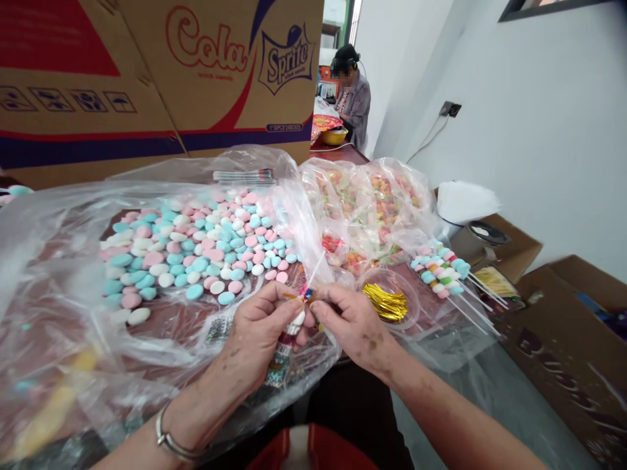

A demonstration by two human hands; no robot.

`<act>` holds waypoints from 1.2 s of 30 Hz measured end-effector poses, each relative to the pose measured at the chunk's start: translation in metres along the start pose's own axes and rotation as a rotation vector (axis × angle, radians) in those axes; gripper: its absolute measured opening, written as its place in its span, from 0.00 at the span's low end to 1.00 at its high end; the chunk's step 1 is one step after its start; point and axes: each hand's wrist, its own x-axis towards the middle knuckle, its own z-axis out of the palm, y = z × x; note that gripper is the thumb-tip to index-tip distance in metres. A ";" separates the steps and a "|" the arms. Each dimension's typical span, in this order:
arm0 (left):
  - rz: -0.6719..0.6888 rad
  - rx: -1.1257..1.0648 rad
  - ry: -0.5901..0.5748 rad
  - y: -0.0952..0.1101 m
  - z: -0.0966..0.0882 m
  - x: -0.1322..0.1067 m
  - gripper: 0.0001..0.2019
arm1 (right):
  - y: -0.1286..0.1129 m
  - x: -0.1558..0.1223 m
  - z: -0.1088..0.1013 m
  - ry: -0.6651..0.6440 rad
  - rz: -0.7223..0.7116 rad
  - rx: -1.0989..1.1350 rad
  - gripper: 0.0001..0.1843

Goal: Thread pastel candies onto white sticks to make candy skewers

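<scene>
My left hand (262,326) and my right hand (350,320) meet in front of me, both pinched on a candy skewer (307,295) whose white stick rises up and to the right. The fingers close around a small wrapped part of it with bits of colour showing. Just left lies an open plastic bag with several pink, blue and white candies (196,245). A clear bowl of gold twist ties (385,302) sits right beside my right hand.
Finished candy skewers (443,271) lie to the right. Bags of colourful candies (362,202) stand behind. Large cardboard boxes (161,78) fill the back left, more boxes (563,326) on the right floor. Another person (350,98) sits at the far table.
</scene>
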 end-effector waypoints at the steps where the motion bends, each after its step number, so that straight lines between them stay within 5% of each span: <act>1: 0.000 -0.004 0.009 0.000 0.001 0.001 0.08 | 0.001 -0.001 0.001 0.019 -0.017 -0.029 0.11; 5: -0.018 0.028 0.029 -0.001 0.005 0.003 0.08 | 0.006 -0.004 0.008 0.119 -0.170 -0.252 0.12; 9: -0.040 0.126 0.027 0.002 0.003 0.006 0.09 | 0.007 -0.003 0.006 0.215 -0.536 -0.766 0.16; 12: -0.133 0.239 -0.040 0.010 -0.002 0.009 0.06 | 0.003 0.000 -0.006 0.050 -0.821 -0.940 0.16; 16: -0.316 0.407 -0.354 0.022 -0.014 0.012 0.04 | -0.005 0.006 -0.021 -0.257 -1.012 -0.873 0.13; 19: -0.419 0.444 -0.533 0.026 -0.021 0.012 0.05 | -0.011 0.008 -0.024 -0.417 -1.018 -0.790 0.11; 24: -0.411 0.574 -0.537 0.031 -0.019 0.006 0.04 | -0.015 -0.002 -0.013 -0.384 -0.929 -0.857 0.08; 26: -0.273 0.736 -0.450 0.032 -0.014 0.002 0.05 | -0.010 -0.005 -0.003 -0.255 -0.827 -0.886 0.08; 30: 0.222 1.044 -0.225 0.020 -0.007 -0.006 0.07 | 0.006 -0.001 0.016 0.055 -0.655 -0.891 0.13; 36: 0.475 1.295 -0.035 -0.009 -0.011 -0.007 0.13 | 0.007 0.016 0.022 0.070 -0.351 -0.783 0.09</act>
